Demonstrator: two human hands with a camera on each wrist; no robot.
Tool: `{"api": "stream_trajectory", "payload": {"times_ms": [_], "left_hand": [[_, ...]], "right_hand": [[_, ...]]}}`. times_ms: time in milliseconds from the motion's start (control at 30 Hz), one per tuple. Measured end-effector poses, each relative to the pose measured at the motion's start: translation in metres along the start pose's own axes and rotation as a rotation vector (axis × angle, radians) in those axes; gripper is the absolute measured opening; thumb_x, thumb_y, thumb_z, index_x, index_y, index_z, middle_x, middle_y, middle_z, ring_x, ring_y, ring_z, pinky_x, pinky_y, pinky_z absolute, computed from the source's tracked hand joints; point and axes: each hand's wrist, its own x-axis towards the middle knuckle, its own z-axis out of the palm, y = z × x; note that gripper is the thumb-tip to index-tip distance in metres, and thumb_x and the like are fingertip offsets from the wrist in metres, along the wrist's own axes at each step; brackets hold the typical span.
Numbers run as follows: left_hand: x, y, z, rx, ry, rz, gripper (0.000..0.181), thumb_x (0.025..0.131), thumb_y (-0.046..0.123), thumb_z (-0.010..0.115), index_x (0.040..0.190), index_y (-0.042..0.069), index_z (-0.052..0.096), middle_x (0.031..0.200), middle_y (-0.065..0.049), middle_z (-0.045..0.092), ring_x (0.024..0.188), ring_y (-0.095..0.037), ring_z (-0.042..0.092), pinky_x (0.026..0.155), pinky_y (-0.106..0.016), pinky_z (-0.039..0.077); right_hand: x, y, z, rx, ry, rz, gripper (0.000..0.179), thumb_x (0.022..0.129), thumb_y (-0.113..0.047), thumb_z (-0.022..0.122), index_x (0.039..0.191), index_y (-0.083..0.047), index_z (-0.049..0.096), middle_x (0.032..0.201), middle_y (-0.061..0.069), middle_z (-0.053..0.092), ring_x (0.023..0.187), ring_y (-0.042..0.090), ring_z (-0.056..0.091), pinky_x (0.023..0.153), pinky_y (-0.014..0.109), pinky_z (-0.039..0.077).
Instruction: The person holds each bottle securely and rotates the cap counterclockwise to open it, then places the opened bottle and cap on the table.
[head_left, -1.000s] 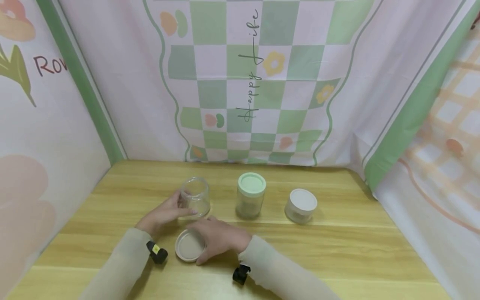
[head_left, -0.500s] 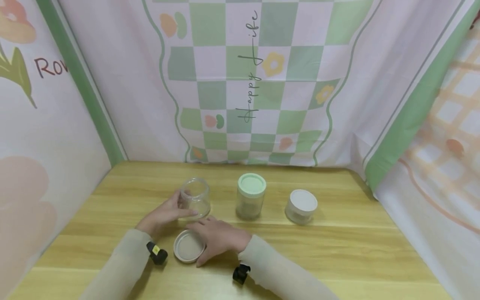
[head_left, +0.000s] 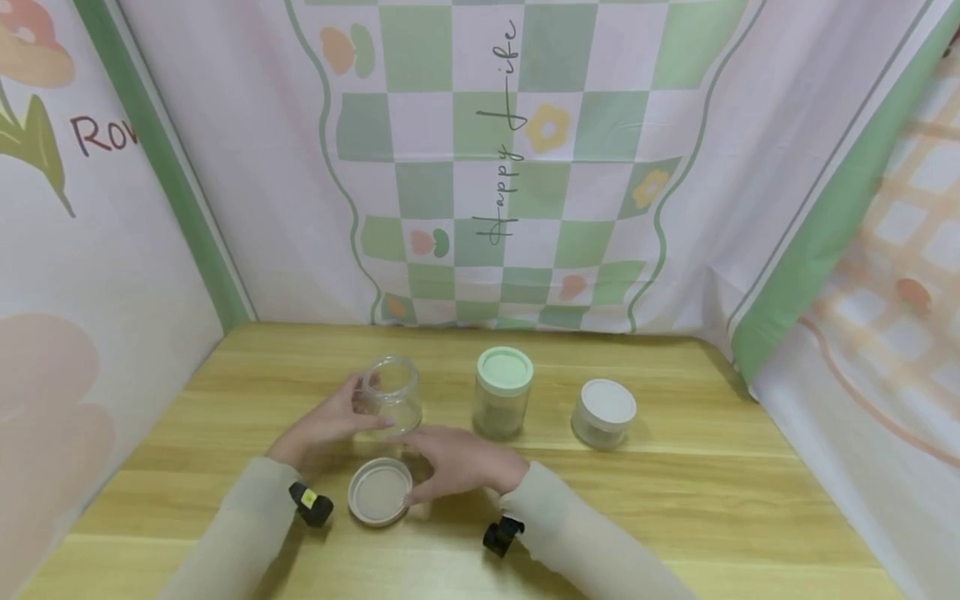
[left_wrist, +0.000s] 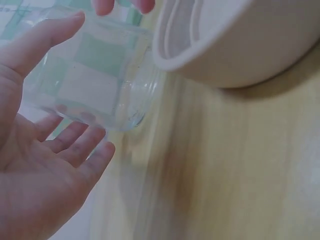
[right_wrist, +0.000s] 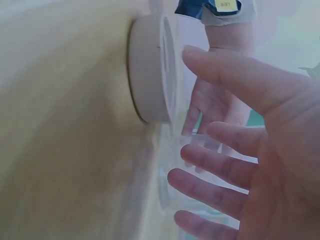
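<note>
An uncapped clear glass jar (head_left: 397,408) stands upright at the left of the table. My left hand (head_left: 330,421) holds it from the left, thumb in front and fingers round the far side. In the left wrist view the glass jar (left_wrist: 100,75) shows between thumb and fingers. A beige round lid (head_left: 380,492) lies hollow side up in front of the jar. My right hand (head_left: 461,460) is just right of the lid, fingers spread. The right wrist view shows a gap between that hand and the lid (right_wrist: 150,70).
A taller jar with a mint green lid (head_left: 502,392) stands right of the glass jar. Farther right is a short jar with a white lid (head_left: 603,412). Printed curtains (head_left: 480,167) hang behind the wooden table (head_left: 675,500) and along both sides.
My right hand has let go of the beige lid and moved a little to the right, away from it. The left hand stays at the glass jar.
</note>
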Motion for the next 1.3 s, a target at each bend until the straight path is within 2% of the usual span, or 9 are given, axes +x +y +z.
{"api": "stream_trajectory", "payload": {"times_ms": [133,233,333,467,600,767,933,1167,1300], "left_hand": [[-0.003,0.005,-0.002,0.015,0.010,0.006,0.096,0.088,0.029,0.079,0.156,0.003,0.017,0.159,-0.025,0.024,0.141,-0.051,0.027,0.109,-0.068,0.028],[-0.005,0.008,-0.004,0.016,0.022,0.021,0.101,0.086,0.032,0.080,0.157,0.006,0.014,0.160,-0.025,0.021,0.143,-0.050,0.023,0.111,-0.066,0.026],[-0.006,0.011,-0.008,0.037,0.044,0.061,0.103,0.085,0.034,0.082,0.158,0.006,0.015,0.160,-0.024,0.021,0.145,-0.048,0.021,0.114,-0.063,0.023],[-0.008,0.020,-0.012,0.081,0.080,0.113,0.101,0.085,0.031,0.082,0.158,0.005,0.018,0.160,-0.026,0.020,0.145,-0.048,0.018,0.116,-0.062,0.019],[-0.010,0.030,-0.013,0.110,0.102,0.146,0.096,0.086,0.033,0.081,0.158,0.009,0.022,0.161,-0.024,0.018,0.146,-0.049,0.016,0.116,-0.064,0.016],[-0.009,0.040,-0.012,0.174,0.143,0.217,0.086,0.086,0.038,0.080,0.154,0.015,0.033,0.160,-0.015,0.027,0.146,-0.044,0.021,0.113,-0.068,0.018],[-0.008,0.049,-0.009,0.234,0.202,0.290,0.076,0.085,0.039,0.082,0.149,0.019,0.044,0.155,-0.008,0.040,0.143,-0.037,0.031,0.111,-0.069,0.023],[-0.002,0.062,0.004,0.240,0.228,0.398,0.066,0.086,0.024,0.082,0.143,0.012,0.051,0.145,-0.008,0.052,0.136,-0.030,0.045,0.113,-0.054,0.033],[0.005,0.067,0.014,0.210,0.213,0.447,0.066,0.086,0.019,0.082,0.142,0.006,0.050,0.144,-0.010,0.053,0.134,-0.027,0.047,0.113,-0.046,0.036]], "right_hand": [[-0.004,-0.002,-0.009,-0.031,0.044,0.034,0.069,0.093,-0.045,0.070,0.150,-0.015,0.046,0.151,0.002,0.047,0.136,0.019,0.045,0.110,0.039,0.040],[-0.008,-0.005,-0.016,-0.060,0.120,0.051,0.056,0.097,-0.043,0.066,0.144,-0.015,0.054,0.143,0.001,0.055,0.129,0.018,0.052,0.106,0.037,0.044],[-0.012,-0.006,-0.023,-0.080,0.198,0.059,0.047,0.098,-0.041,0.063,0.137,-0.015,0.060,0.134,0.000,0.062,0.122,0.016,0.058,0.103,0.035,0.047],[-0.016,-0.008,-0.033,-0.083,0.302,0.028,0.036,0.100,-0.032,0.063,0.129,-0.011,0.066,0.123,0.001,0.068,0.112,0.017,0.063,0.097,0.033,0.051],[-0.020,-0.010,-0.042,-0.115,0.413,-0.039,0.030,0.099,-0.026,0.064,0.123,-0.008,0.070,0.114,0.002,0.071,0.105,0.018,0.066,0.092,0.033,0.053],[-0.028,-0.011,-0.054,-0.185,0.528,-0.094,0.025,0.096,-0.021,0.068,0.117,-0.010,0.073,0.109,0.002,0.074,0.101,0.016,0.067,0.091,0.038,0.052],[-0.037,-0.007,-0.065,-0.239,0.605,-0.049,0.022,0.093,-0.022,0.070,0.114,-0.013,0.074,0.110,-0.001,0.073,0.103,0.019,0.065,0.093,0.044,0.049],[-0.049,0.005,-0.077,-0.246,0.669,-0.003,0.023,0.091,-0.018,0.074,0.114,-0.011,0.073,0.113,0.003,0.071,0.108,0.025,0.061,0.097,0.050,0.046],[-0.054,0.013,-0.079,-0.226,0.701,0.021,0.024,0.091,-0.017,0.074,0.114,-0.009,0.073,0.118,0.009,0.068,0.110,0.028,0.057,0.097,0.050,0.046]]}}
